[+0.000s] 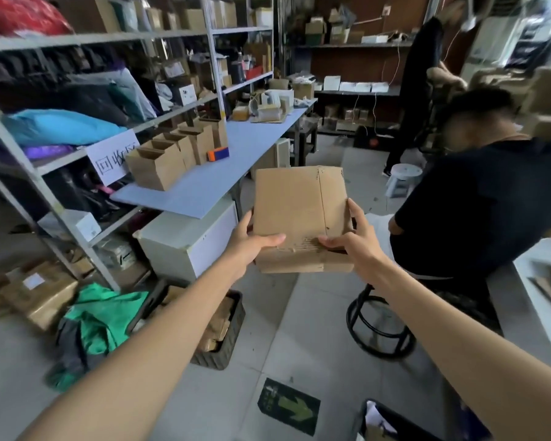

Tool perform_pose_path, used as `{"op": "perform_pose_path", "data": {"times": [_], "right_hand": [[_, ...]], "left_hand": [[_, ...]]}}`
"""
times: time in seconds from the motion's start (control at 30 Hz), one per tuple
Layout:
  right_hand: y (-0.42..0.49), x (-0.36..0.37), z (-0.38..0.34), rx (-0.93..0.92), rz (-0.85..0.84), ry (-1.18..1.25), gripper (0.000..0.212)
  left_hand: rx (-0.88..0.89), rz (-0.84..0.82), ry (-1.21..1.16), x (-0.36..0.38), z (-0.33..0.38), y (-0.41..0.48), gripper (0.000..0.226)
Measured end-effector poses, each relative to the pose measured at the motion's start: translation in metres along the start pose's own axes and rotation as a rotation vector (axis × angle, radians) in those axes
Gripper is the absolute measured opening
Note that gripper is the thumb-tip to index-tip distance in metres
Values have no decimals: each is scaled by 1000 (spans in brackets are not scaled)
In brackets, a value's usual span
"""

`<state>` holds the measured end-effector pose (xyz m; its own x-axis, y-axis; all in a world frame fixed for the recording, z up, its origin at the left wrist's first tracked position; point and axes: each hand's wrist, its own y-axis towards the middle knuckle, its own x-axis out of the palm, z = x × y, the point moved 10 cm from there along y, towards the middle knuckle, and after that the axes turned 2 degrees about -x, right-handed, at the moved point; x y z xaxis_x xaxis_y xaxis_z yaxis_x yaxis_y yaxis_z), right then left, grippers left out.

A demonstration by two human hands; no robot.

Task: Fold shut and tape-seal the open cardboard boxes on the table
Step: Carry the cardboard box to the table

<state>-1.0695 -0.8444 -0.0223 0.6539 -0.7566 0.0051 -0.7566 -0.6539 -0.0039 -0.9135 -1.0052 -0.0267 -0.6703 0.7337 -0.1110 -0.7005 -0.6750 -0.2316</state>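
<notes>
The cardboard box [296, 205] hangs in mid-air, its long axis running away from the person. The left hand [248, 241] and right hand [357, 240] grasp its near corners. The surface [204, 186] with the open boxes [159, 167] lies leftward, nearer the left hand.

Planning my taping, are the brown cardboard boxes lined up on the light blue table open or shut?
Open: the brown cardboard boxes on the light blue table stand upright with top flaps raised.
</notes>
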Motion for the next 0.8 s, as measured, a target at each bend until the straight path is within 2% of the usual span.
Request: {"op": "perform_pose_path", "data": {"times": [0.27,0.43,0.8], "right_hand": [[103,11,-14,23,77,17,105],[181,1,-5,49,90,-10,110],[375,-44,6,64,51,5,101]], "left_hand": [[13,-70,-3,-11,41,124,105],[2,-62,-18,1,52,193,100],[-55,-5,-50,50,85,366,97]]}}
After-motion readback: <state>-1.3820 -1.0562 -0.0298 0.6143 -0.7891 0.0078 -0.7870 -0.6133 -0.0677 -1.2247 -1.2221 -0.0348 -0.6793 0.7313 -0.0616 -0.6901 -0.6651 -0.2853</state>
